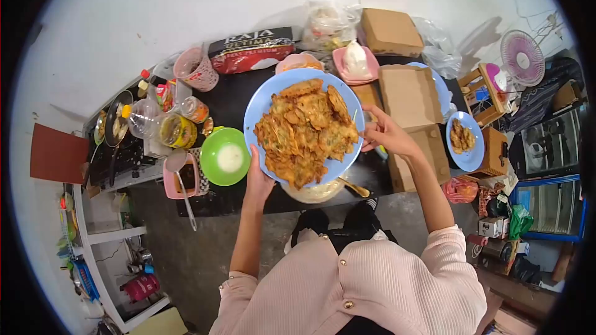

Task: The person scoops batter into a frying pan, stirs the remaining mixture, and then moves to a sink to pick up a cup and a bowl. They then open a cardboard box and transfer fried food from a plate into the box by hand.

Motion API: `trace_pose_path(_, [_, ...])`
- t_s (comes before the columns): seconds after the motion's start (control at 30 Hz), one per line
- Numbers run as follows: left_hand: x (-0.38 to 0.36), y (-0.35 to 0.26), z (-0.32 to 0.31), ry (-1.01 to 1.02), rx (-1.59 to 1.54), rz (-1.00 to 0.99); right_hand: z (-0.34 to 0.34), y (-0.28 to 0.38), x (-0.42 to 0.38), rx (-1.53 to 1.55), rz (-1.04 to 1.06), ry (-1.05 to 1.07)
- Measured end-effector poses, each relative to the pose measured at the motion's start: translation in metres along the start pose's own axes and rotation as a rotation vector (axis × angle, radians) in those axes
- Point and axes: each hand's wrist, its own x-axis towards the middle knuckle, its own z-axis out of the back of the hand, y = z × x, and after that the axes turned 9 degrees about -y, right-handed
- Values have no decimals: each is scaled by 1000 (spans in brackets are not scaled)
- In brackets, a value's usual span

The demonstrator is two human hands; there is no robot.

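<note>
A light blue plate [256, 104] heaped with golden-brown fritters [304, 130] is held up over the dark table. My left hand [258, 175] grips its lower left rim, the thumb on top. At the right rim, the fingers of my right hand [386, 134] are bent and closed on the edge. Beneath the plate, a bowl of pale batter [313, 193] is partly covered. Left of it sits a green bowl [214, 177] with something white inside. An open cardboard box [411, 96] lies just beyond my right hand.
A second blue plate [473, 160] with a few fritters stands at the right. A closed cardboard box [391, 31] and a Raja Ultima bag [251, 49] are at the back. Bottles and jars [177, 131] crowd the left, near a frying pan [119, 119] on the stove.
</note>
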Motion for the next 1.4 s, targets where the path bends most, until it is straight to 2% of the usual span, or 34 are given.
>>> trace_pose_path(0.07, [-20,27,-24,14,-37,27,37,5,-22,-223,14,-25])
trace_pose_path(0.1, [-27,42,-36,30,-17,-3,47,18,-37,-384,96,-151])
trace_pose_path(0.17, [-40,72,-58,9,-28,27,67,39,-56,-560,434,-455])
trace_pose_path(0.2, [-48,87,-71,3,-31,37,75,54,-67,-648,529,-461])
trace_pose_path(0.3, [-65,135,-105,-45,-48,36,97,75,-82,-979,849,-387])
trace_pose_path(0.37, [-70,168,-119,-51,-81,27,117,71,-80,-1041,909,-209])
trace_pose_path(0.5, [-82,208,-155,-47,-83,32,155,64,-80,-1074,1037,-84])
trace_pose_path(0.63, [-96,234,-175,-45,-114,30,183,63,-84,-930,962,-60])
trace_pose_path(0.8, [-110,251,-184,-59,-88,10,200,63,-72,-928,1020,-8])
trace_pose_path(0.9, [-118,253,-188,-104,-54,4,202,69,-68,-881,929,26])
trace_pose_path(0.93, [-120,254,-188,-120,-61,5,205,68,-63,-859,983,-3])
trace_pose_path(1.17, [-134,262,-150,-201,-100,-100,230,67,-59,-516,622,-174])
trace_pose_path(1.23, [-142,256,-142,-303,-158,-149,245,63,-64,-425,512,-176])
trace_pose_path(1.3, [-150,244,-131,-373,-151,-166,257,46,-70,-289,383,-187])
trace_pose_path(1.4, [-151,229,-101,-424,-116,-230,269,-9,-77,-253,216,-217])
